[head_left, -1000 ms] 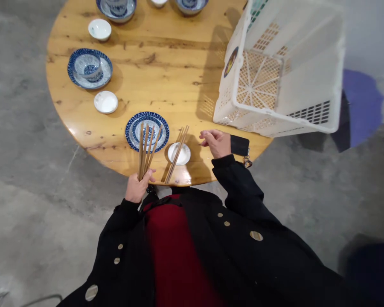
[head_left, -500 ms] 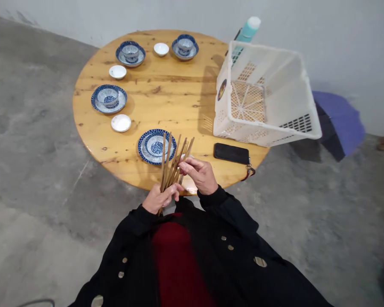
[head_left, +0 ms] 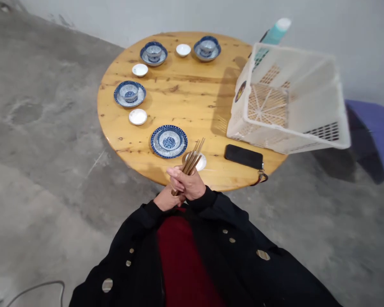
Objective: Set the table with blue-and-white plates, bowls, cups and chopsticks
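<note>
A bundle of chopsticks points up and away from me over the table's near edge. My right hand is closed around the middle of the bundle. Below and partly behind it, my left hand is closed at the lower ends, some of its fingers hidden. Just beyond my hands lies a blue-patterned plate with a bowl on it. A small white dish sits partly behind the chopstick tips.
On the round wooden table stand more patterned bowls on plates and small white dishes. A white plastic crate, a black phone and a teal bottle are at the right. A purple umbrella is beyond the table.
The chopsticks, fanned out before, are now gathered into a tighter bundle. My right hand has moved down from their upper part and wrapped around them, against my left hand. The view has shifted left.
</note>
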Motion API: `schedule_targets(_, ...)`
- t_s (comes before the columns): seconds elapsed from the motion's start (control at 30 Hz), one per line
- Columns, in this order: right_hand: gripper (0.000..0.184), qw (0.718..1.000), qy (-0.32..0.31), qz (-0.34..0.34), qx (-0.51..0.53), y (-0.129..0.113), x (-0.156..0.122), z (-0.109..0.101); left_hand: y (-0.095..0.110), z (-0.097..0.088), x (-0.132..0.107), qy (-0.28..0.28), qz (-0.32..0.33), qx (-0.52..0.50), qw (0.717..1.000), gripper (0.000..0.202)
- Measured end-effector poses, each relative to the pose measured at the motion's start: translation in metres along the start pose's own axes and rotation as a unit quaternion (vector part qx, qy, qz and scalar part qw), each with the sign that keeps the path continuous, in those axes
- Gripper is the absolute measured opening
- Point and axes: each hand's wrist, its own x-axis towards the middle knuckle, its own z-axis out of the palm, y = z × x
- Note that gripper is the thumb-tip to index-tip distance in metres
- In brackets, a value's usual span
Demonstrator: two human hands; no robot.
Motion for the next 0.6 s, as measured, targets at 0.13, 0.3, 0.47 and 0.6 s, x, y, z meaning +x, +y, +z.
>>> schedule_targets(0.13,0.062,1.0,-0.018,0.013,-0.018,0.009,-0.001,-0.005,-0.004,0.011,-0.009,0.025,-0.033,-0.012,0.999,0.045)
schedule_targets(0.3,0.064,0.997,-0.044,0.052,-0.03,0.024,-0.003,-0.007,-0.009,0.02,-0.026,0.069,-0.083,-0.002,0.994,0.04)
schedule_targets(0.47,0.061,0.996,-0.055,0.036,-0.062,0.024,-0.002,0.004,-0.016,0.01,-0.031,0.108,-0.077,-0.004,0.991,0.028)
schedule_targets(0.6,0.059,0.994,-0.046,-0.016,-0.099,0.02,0.005,0.024,-0.021,-0.011,-0.028,0.19,-0.005,-0.004,0.982,0.03)
